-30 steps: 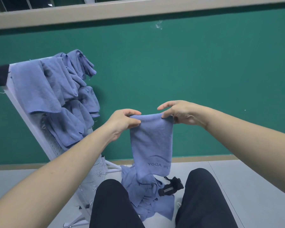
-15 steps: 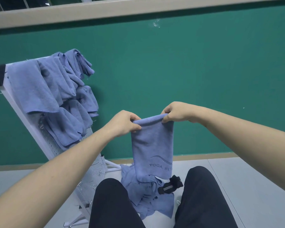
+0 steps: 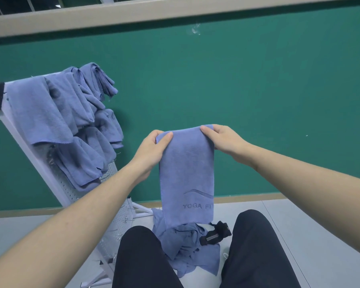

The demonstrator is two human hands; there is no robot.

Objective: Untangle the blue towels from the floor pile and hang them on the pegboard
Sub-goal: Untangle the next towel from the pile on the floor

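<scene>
A blue towel (image 3: pixel 187 173) printed "YOGA FI" hangs flat in front of me. My left hand (image 3: pixel 152 148) pinches its top left corner and my right hand (image 3: pixel 222 140) pinches the top right corner, thumbs on the near face. Below it, a crumpled pile of blue towels (image 3: pixel 185 246) lies on the floor between my knees. The white pegboard (image 3: pixel 75 194) leans at the left, with several blue towels (image 3: pixel 67 121) draped over its upper part.
A small black clip-like object (image 3: pixel 214 235) lies on the pile's right side. A green wall (image 3: pixel 258 100) stands straight ahead, with a grey floor (image 3: pixel 310 235) at its foot. My dark-trousered legs (image 3: pixel 256 256) frame the pile. The pegboard's white feet (image 3: pixel 141 213) rest near the pile.
My right hand's fingers closed onto the towel's top edge. Both hands rolled the top edge toward me, so the towel's near face now hangs smooth and wider.
</scene>
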